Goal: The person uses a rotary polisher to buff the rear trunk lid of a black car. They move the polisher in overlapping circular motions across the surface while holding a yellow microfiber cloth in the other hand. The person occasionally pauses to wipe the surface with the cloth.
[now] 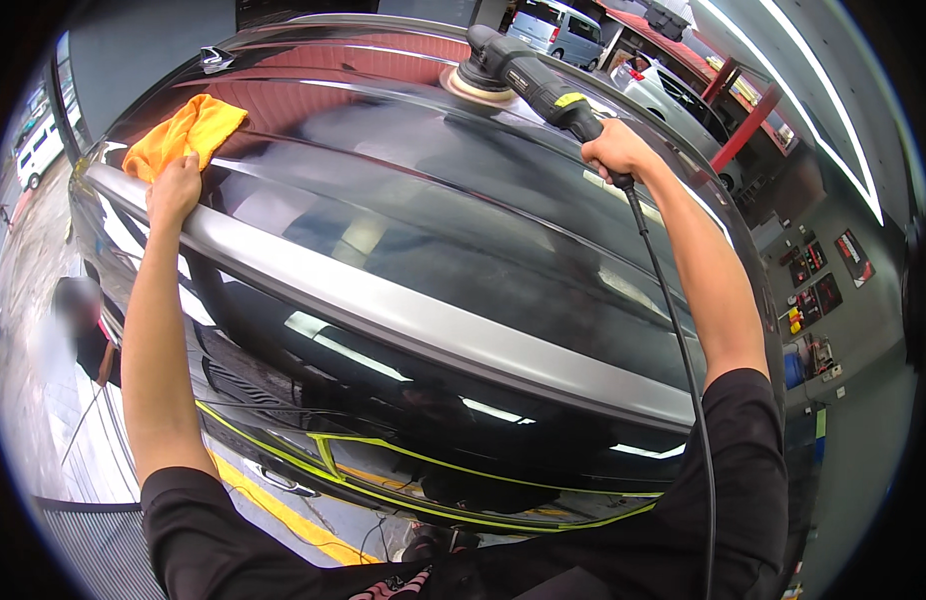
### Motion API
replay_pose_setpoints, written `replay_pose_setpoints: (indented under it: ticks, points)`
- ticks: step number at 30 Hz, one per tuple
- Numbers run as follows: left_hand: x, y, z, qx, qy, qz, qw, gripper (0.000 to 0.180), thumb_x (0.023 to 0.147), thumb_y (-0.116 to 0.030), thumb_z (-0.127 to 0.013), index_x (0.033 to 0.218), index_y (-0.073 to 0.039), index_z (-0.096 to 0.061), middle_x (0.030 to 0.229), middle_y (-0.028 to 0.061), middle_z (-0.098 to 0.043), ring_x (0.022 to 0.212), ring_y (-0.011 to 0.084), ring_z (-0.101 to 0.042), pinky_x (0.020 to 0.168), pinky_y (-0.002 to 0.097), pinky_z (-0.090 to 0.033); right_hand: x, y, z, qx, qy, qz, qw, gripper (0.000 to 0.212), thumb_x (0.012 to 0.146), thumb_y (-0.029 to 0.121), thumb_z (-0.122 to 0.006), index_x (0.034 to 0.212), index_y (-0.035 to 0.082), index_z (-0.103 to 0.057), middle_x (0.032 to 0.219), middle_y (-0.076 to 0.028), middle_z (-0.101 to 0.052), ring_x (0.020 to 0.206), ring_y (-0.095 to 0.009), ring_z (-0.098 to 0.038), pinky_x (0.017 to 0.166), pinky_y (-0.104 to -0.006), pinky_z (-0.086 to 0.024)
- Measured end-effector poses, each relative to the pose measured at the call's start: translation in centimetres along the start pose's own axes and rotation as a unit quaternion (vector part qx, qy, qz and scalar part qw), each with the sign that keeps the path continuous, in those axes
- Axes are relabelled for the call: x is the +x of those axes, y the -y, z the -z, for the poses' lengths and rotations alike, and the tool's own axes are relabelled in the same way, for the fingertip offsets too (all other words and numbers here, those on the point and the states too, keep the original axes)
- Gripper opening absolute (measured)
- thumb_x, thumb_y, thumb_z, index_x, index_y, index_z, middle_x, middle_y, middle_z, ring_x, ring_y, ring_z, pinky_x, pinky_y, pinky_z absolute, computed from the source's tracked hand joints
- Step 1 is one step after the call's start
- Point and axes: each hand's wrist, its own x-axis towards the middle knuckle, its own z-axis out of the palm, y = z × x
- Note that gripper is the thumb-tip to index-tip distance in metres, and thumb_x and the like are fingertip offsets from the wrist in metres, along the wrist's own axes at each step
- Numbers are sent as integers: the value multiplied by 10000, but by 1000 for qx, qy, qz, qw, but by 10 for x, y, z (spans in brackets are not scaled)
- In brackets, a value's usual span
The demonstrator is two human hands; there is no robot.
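My right hand is closed round the rear handle of a black car polisher with a yellow-green mark. Its round pale pad rests on the far part of the glossy dark car roof. From the handle a black power cord runs down along my right arm. At the far left, my left hand grips an orange cloth near the end of the silver roof rail. Part of the cloth lies spread on the roof beyond my fingers.
Yellow-green masking tape lines the car's side below the rail. A person stands at the left. A small antenna fin rises from the roof. Tools hang on the grey wall at the right; parked vehicles stand beyond.
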Motion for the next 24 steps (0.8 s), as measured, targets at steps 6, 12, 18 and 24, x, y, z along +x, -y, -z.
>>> replay_pose_setpoints:
  ticks: [6, 12, 18, 24]
  points:
    - [-54, -2, 24, -10, -14, 0, 1000, 587, 1030, -495, -331, 1313, -96, -655, 1332, 216, -638, 1303, 375, -558, 1145, 496, -319, -22, 11, 7, -4, 18, 22, 1000, 125, 740, 49, -696, 769, -61, -644, 582, -77, -603, 445, -148, -577, 409, -321, -491]
    - [-96, -10, 46, -15, -14, 2, 1000, 589, 1026, -498, -340, 1294, -89, -667, 1326, 217, -641, 1303, 374, -557, 1145, 499, -320, -40, 23, 12, -1, 35, 34, 999, 141, 761, 64, -708, 770, -59, -640, 592, -73, -607, 456, -147, -580, 421, -316, -495]
    - [-124, -19, 56, -18, -14, 7, 1000, 592, 1026, -498, -337, 1293, -87, -668, 1322, 214, -646, 1304, 365, -558, 1157, 495, -302, -49, 30, 12, 9, 45, 36, 998, 135, 770, 69, -712, 753, -44, -640, 604, -67, -609, 469, -141, -584, 430, -312, -500]
    - [-125, -21, 60, -8, -14, 1, 1000, 593, 1028, -499, -334, 1303, -90, -663, 1324, 214, -645, 1311, 363, -553, 1161, 496, -295, -45, 56, 24, -6, 69, 15, 997, 205, 829, 146, -764, 779, -16, -649, 615, -40, -580, 480, -124, -557, 426, -300, -495]
